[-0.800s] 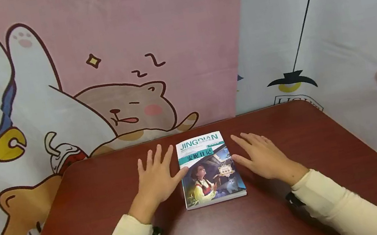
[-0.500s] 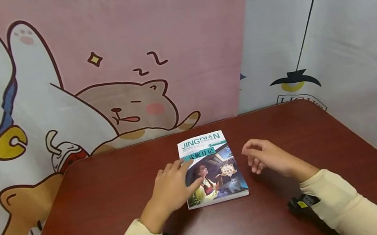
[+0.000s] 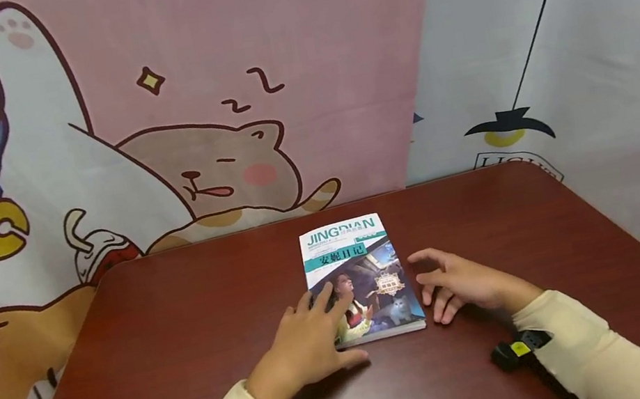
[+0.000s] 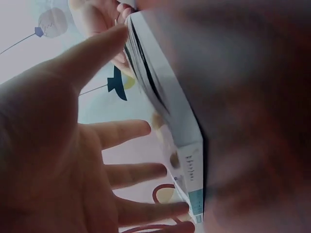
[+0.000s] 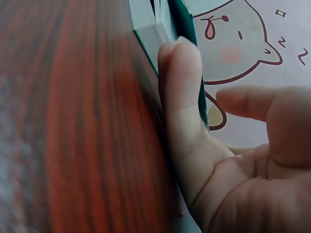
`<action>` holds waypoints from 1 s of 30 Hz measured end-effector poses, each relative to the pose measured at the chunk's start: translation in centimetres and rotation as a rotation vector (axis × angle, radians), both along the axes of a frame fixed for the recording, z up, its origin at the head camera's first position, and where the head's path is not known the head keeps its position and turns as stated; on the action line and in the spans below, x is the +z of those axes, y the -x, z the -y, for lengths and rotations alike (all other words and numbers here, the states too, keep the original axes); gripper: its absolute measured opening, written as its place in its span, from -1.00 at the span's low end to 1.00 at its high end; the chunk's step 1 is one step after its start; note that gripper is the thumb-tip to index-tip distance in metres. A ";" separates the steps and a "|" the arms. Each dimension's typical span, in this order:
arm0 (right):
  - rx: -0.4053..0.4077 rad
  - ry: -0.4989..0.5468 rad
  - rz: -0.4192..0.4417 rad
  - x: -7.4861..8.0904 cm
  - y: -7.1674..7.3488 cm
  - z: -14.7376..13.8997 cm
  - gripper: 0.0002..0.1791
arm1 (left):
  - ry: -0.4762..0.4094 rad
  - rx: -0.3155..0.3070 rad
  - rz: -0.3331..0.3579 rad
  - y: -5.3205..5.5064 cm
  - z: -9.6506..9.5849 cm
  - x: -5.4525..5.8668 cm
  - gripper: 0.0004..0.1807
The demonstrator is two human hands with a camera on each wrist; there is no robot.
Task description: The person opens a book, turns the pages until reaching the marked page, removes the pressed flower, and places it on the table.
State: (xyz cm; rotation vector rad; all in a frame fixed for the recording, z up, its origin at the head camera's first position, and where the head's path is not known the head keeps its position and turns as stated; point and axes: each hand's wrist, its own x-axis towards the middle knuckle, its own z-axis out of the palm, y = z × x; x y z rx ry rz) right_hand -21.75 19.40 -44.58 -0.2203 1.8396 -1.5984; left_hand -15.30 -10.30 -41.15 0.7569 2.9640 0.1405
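A paperback book [image 3: 357, 271] lies flat on the table, its cover showing "JINGDIAN" lettering, a teal title band, a figure with braids and a pale cat. Over its lower left part my left hand [image 3: 304, 350] spreads its fingers, hiding that corner; the thumb points past the near edge. The left wrist view shows these straight fingers [image 4: 133, 174] along the book's spine [image 4: 192, 167]. To the right of the book is my right hand [image 3: 474, 283], fingers loosely bent. In the right wrist view one fingertip [image 5: 182, 56] overlaps the slightly parted pages [image 5: 158, 17].
The reddish-brown table [image 3: 204, 303] has rounded far corners and backs onto a cartoon-printed wall cloth [image 3: 336, 69]. Cream sleeves [image 3: 591, 338] cover both forearms, and a dark band with a small device [image 3: 513, 350] sits at the right wrist.
From beside the book, my left hand has moved right and nearer, over its lower left part. My right hand curled its straight fingers, then loosened them, staying at the right side.
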 end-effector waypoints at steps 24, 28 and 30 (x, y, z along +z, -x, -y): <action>0.015 -0.023 -0.016 -0.2 -0.2 0.0 -0.32 | -0.025 0.000 -0.058 0.9 -0.1 -0.6 -0.14; 0.016 -0.036 -0.017 -0.4 -0.1 0.2 -0.32 | -0.033 0.007 -0.056 0.9 0.2 -0.6 -0.14; 0.015 -0.043 -0.022 -0.5 0.0 0.3 -0.32 | -0.035 0.013 -0.056 0.9 0.4 -0.7 -0.14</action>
